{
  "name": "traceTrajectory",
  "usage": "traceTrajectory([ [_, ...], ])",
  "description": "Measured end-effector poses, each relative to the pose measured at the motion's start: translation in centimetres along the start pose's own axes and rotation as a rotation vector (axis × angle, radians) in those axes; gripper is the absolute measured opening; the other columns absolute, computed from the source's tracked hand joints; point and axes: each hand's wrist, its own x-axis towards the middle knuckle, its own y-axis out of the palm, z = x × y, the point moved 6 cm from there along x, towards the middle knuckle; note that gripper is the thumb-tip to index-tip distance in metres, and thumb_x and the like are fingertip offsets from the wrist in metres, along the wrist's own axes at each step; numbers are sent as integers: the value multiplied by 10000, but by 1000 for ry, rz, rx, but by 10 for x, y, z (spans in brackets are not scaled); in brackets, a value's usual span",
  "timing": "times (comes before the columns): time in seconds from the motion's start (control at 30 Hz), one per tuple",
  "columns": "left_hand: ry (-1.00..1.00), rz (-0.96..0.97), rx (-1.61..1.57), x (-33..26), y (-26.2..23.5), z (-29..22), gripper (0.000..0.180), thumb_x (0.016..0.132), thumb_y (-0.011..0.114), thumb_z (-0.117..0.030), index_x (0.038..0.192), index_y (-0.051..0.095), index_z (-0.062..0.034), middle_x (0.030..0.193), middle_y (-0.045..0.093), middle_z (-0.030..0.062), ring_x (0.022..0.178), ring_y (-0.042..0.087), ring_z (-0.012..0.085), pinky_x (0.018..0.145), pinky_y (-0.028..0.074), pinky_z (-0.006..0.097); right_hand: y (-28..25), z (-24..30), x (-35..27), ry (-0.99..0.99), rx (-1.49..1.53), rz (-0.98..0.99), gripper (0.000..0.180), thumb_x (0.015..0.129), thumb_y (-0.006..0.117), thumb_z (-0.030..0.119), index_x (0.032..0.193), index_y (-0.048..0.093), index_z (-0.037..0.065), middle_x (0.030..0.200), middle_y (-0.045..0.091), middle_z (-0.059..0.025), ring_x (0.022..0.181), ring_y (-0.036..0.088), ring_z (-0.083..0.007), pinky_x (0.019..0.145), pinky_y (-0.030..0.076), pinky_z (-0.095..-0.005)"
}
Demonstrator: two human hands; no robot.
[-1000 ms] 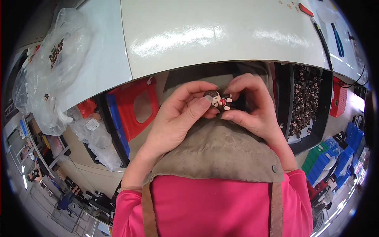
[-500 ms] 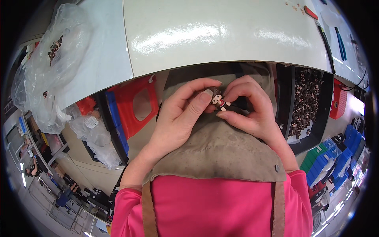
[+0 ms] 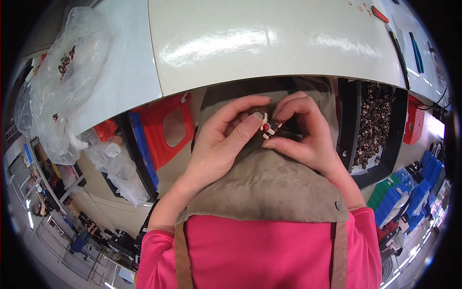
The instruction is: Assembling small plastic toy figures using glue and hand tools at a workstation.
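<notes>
A small dark brown figurine (image 3: 267, 128) with cream limbs and a red spot is held over my lap, just off the table's near edge. My left hand (image 3: 222, 137) closes round its upper part, the thumb pressed across the head and covering the face. From the other side, my right hand (image 3: 308, 132) pinches the lower right part with curled fingers and thumb. The fingers hide much of the figurine's back and right side.
A white table (image 3: 269, 43) spans the front. A black bin (image 3: 385, 168) of many similar small brown pieces stands right. Left are a clear plastic bag (image 3: 82, 86), a red stool (image 3: 175, 130) and a blue crate (image 3: 144, 149). Pliers (image 3: 416, 53) lie far right.
The figurine has turned slightly in my fingers. My left thumb now covers its face, which showed before. Both hands have stayed nearly in place.
</notes>
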Motion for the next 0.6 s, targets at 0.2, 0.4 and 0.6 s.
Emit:
traceTrajectory([
  [0.2, 22, 15, -25, 3, -4, 6, 294, 922, 497, -134, 1199, 473, -39, 1083, 559, 64, 978, 535, 126, 859, 428, 245, 0, -5, 0, 6, 17, -10, 381, 666, 775, 107, 914, 494, 38, 886, 533, -73, 769, 548, -167, 662, 473, -260],
  [0.4, 16, 20, -110, 3, -5, 7, 296, 918, 512, -136, 1195, 495, -35, 1005, 539, -1, 904, 498, 51, 821, 404, 196, 1, -1, 1, 1, -21, -17, 346, 673, 763, 79, 901, 505, 48, 871, 537, -66, 752, 552, -166, 649, 473, -259],
  [0.6, 7, -2, -115, 3, -8, 11, 302, 921, 497, -150, 1203, 472, -44, 1118, 545, 80, 1038, 518, 157, 916, 405, 303, 1, 0, 2, 17, -48, -21, 330, 669, 761, 71, 887, 514, 55, 861, 540, -56, 751, 552, -164, 644, 471, -258],
])
